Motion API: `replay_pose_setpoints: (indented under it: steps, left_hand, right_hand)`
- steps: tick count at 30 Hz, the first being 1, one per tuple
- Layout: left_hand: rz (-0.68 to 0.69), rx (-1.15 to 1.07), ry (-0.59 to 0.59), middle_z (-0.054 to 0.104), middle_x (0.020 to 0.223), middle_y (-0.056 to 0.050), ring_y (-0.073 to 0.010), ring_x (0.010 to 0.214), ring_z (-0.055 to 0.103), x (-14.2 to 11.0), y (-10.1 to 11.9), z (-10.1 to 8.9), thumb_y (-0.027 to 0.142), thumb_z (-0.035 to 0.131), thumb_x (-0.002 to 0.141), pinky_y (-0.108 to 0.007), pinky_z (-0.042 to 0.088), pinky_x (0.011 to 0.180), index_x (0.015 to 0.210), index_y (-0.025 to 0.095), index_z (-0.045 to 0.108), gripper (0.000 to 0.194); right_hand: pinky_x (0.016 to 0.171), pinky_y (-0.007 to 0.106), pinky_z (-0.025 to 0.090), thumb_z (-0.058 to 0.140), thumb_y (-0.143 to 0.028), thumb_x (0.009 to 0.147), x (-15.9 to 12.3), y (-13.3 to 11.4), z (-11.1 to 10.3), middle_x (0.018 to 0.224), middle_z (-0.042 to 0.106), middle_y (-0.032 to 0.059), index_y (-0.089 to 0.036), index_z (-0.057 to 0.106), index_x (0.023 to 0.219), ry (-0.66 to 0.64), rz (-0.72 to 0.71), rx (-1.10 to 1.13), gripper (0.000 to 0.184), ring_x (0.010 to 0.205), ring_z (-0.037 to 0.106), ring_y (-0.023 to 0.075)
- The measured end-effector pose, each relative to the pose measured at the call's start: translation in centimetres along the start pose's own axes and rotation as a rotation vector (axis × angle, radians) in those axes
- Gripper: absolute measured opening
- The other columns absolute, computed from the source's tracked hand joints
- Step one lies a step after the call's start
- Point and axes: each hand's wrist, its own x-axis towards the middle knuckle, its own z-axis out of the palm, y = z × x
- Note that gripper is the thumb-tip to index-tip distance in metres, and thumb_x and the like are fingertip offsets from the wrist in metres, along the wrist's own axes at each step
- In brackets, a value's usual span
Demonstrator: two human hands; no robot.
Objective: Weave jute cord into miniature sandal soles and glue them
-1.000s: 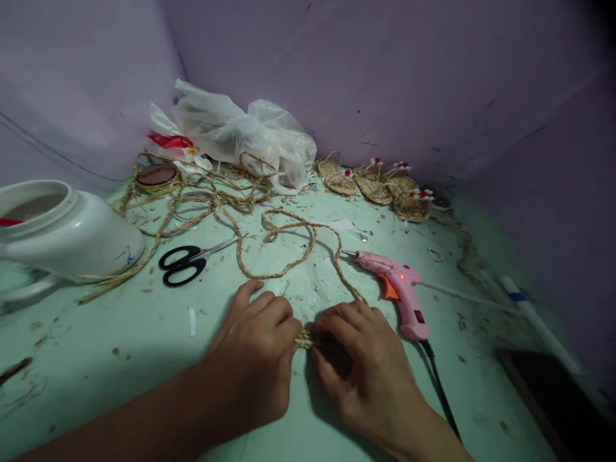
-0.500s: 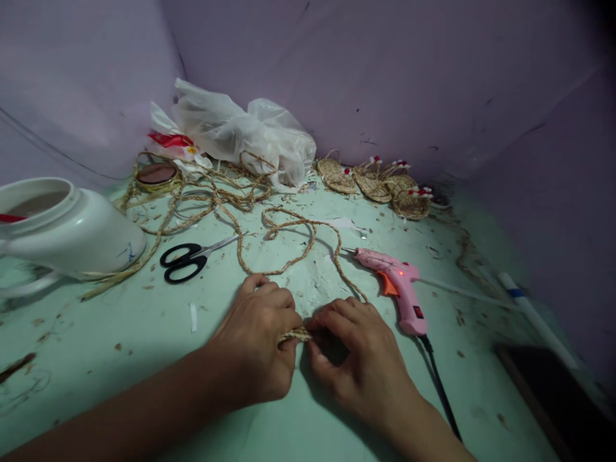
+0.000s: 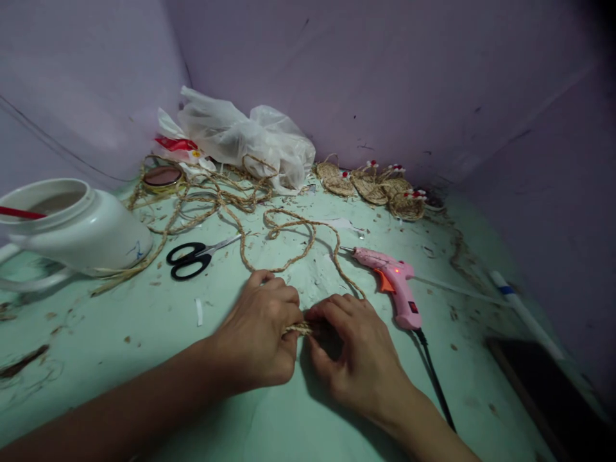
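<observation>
"How much is on that green tabletop (image 3: 144, 327)?"

"Plenty. Biggest first: at the back a translucent plastic bag (image 3: 250, 138) slumps close to the wall (image 3: 346, 64), and at the left sits a white jug (image 3: 110, 231)."

"And the braided cord (image 3: 274, 270)?"

"Tangled in front of the bag, then looping forward across the middle. Its near stretch runs up to the back of the right hand (image 3: 360, 353), where I lose sight of it."

"Next size down?"

"Both hands, side by side, knuckles up, the left hand (image 3: 264, 327) just beside the right. Then the pink glue gun (image 3: 394, 282), lying on its side right of the right hand, nozzle pointing left, a small light glowing. Black-handled scissors (image 3: 197, 256) lie beyond the left wrist, blades toward the cord. Woven discs (image 3: 368, 186) trimmed with red and white beads cluster by the wall."

"So what's the smallest?"

"A short braided strip (image 3: 301, 328), bridging the gap between the two hands."

"Where exactly, against the fingers?"

"Its left end is pinched between the left thumb and forefinger; its right end sits between the right thumb and forefinger, which pinch it at their tips. The remaining fingers curl over."

"Is the strip joined to the cord?"

"Can't tell; the right hand covers that part."
</observation>
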Motion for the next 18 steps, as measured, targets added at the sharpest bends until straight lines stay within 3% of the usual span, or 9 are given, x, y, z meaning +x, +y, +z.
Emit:
replay_pose_setpoints:
  steps: [4,7,12,18]
  left_hand:
    - [-0.032,0.025,-0.063,0.063,0.067,0.0,-0.0164,0.072,0.056,0.2,0.0,-0.7,0.011,0.058,0.066,-0.045,0.031,0.092,0.064,0.02,0.067,0.012]
    - [-0.088,0.014,-0.13,0.066,0.074,0.001,-0.0183,0.078,0.059,0.1,-0.9,-2.6,0.019,0.062,0.072,-0.046,0.032,0.092,0.073,0.021,0.069,0.008]
    - [-0.185,-0.048,0.008,0.069,0.086,-0.001,-0.0193,0.085,0.061,-0.7,-2.3,-5.5,0.02,0.063,0.071,-0.039,0.039,0.084,0.083,0.022,0.07,0.014]
    - [-0.105,0.027,-0.096,0.065,0.077,0.0,-0.0187,0.081,0.058,-1.0,-1.4,-3.6,0.017,0.065,0.069,-0.041,0.036,0.084,0.08,0.022,0.069,0.012]
  right_hand:
    - [0.067,0.037,0.033,0.059,-0.019,0.069,0.1,-0.2,0.2,0.076,0.063,0.0038,-0.018,0.063,0.077,0.002,-0.024,0.007,0.009,0.073,0.054,0.022]
    - [0.068,0.036,0.033,0.058,-0.019,0.072,0.2,-0.1,0.3,0.076,0.065,0.003,-0.019,0.065,0.077,-0.006,-0.015,0.022,0.008,0.073,0.055,0.0214]
    - [0.069,0.037,0.035,0.058,-0.019,0.073,0.3,-0.2,0.2,0.079,0.066,0.0028,-0.021,0.066,0.08,-0.027,0.022,0.016,0.011,0.074,0.055,0.0218]
    - [0.067,0.036,0.036,0.058,-0.019,0.073,0.2,-0.4,0.1,0.078,0.066,0.0023,-0.021,0.065,0.08,-0.052,0.036,0.007,0.01,0.074,0.055,0.0217]
